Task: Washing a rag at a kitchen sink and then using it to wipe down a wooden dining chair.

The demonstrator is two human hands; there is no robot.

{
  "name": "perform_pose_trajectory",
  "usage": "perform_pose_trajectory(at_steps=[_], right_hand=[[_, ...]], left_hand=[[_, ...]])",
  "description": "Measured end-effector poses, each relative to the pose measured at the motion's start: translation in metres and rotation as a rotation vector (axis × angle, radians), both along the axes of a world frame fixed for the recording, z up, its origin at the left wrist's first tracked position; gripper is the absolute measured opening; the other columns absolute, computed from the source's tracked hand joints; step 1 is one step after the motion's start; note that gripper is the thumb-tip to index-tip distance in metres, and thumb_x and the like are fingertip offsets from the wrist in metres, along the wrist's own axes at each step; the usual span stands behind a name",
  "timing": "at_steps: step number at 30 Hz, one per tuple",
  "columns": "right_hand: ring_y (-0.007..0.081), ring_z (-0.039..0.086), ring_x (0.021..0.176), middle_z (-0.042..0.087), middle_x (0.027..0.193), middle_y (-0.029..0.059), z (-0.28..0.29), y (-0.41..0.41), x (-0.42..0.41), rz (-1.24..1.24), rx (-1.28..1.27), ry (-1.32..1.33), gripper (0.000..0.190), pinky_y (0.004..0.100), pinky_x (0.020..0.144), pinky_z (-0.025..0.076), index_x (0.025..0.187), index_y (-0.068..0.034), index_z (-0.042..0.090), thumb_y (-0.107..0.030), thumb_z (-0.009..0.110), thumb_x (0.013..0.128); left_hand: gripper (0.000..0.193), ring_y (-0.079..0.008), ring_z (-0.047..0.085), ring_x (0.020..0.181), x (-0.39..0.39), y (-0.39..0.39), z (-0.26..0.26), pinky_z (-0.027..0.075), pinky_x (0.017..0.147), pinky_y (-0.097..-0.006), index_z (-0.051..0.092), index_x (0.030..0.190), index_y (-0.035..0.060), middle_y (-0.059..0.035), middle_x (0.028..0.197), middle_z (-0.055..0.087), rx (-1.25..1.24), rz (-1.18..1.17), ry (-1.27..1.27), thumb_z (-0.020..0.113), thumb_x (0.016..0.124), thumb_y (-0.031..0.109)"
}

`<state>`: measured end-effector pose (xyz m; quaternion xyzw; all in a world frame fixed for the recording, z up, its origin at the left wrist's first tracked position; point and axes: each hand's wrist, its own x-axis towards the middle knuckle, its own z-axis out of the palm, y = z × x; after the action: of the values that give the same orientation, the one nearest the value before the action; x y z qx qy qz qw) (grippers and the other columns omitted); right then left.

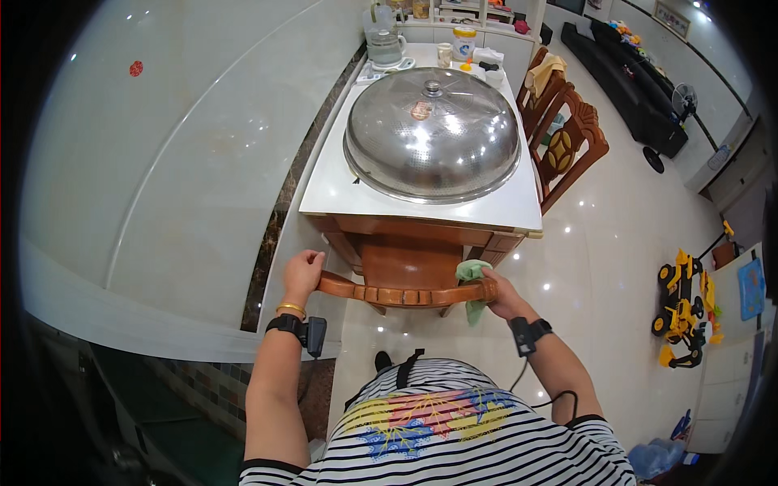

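Note:
Before me a wooden chair point(410, 258) stands at the near end of a white-topped table point(328, 197), its seat partly under the tabletop. My left hand point(302, 276) is curled at the left end of the chair's carved top rail point(401, 296); the rail hides some of its fingers. At the other end of that rail, my right hand point(509, 296) holds a light green cloth point(473, 270) against the wood. Part of the cloth hangs down behind the rail. A large domed metal food cover point(431, 140) sits on the table.
A glass water pitcher point(385, 45), a tin point(464, 44) and a cup point(444, 54) stand at the table's far end. Wooden chairs point(568, 143) line its right side. A wall point(200, 152) runs along the left. A yellow toy excavator point(681, 310) is at the right.

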<state>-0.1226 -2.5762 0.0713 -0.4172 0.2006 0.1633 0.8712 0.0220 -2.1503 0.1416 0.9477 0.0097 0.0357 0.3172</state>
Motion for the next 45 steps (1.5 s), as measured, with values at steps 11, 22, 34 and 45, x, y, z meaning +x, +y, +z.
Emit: perform_pose_trajectory(at_steps=[11,22,34,45], right_hand=[[0.0318,0.032,0.138,0.035,0.149,0.0142,0.109,0.105,-0.037,0.491,-1.856,-0.858,0.051,0.0537,0.115,0.012,0.138,-0.001,0.043,-0.022,0.053,0.092],[0.0341,0.037,0.132,0.042,0.141,0.0174,0.108,0.263,0.045,0.579,-1.232,-1.081,0.05,0.0515,0.109,0.028,0.138,-0.002,0.042,-0.023,0.052,0.094],[0.0338,0.059,0.103,0.062,0.111,0.014,0.131,0.202,0.004,0.408,-1.184,-1.223,0.026,0.0425,0.09,0.048,0.108,-0.005,0.062,-0.012,0.067,0.084],[0.038,0.06,0.073,0.063,0.074,0.0163,0.099,0.115,-0.003,0.366,-1.999,-0.705,0.035,0.0495,0.067,0.045,0.079,-0.004,0.062,-0.028,0.044,0.097]], left_hand=[[0.058,-0.0291,0.067,0.081,0.006,0.016,-0.008,0.05,0.074,-0.0371,0.071,0.096,0.0027,-0.0125,0.086,0.07,-0.273,0.013,0.118,0.047,0.093,0.056],[0.074,-0.0218,0.064,0.083,0.021,0.015,-0.026,0.049,0.081,-0.0343,0.068,0.104,-0.002,-0.0134,0.091,0.069,-0.635,-0.08,0.28,0.027,0.099,0.059],[0.044,-0.0308,0.048,0.114,-0.093,-0.03,0.012,0.031,0.102,-0.0509,0.054,0.118,0.0009,-0.0142,0.115,0.055,0.189,-0.597,-0.566,0.056,0.089,0.034],[0.051,-0.0272,0.044,0.123,-0.091,-0.025,0.011,0.036,0.098,-0.0384,0.047,0.131,0.0007,-0.0131,0.132,0.048,0.219,-0.866,-0.616,0.057,0.085,0.019]])
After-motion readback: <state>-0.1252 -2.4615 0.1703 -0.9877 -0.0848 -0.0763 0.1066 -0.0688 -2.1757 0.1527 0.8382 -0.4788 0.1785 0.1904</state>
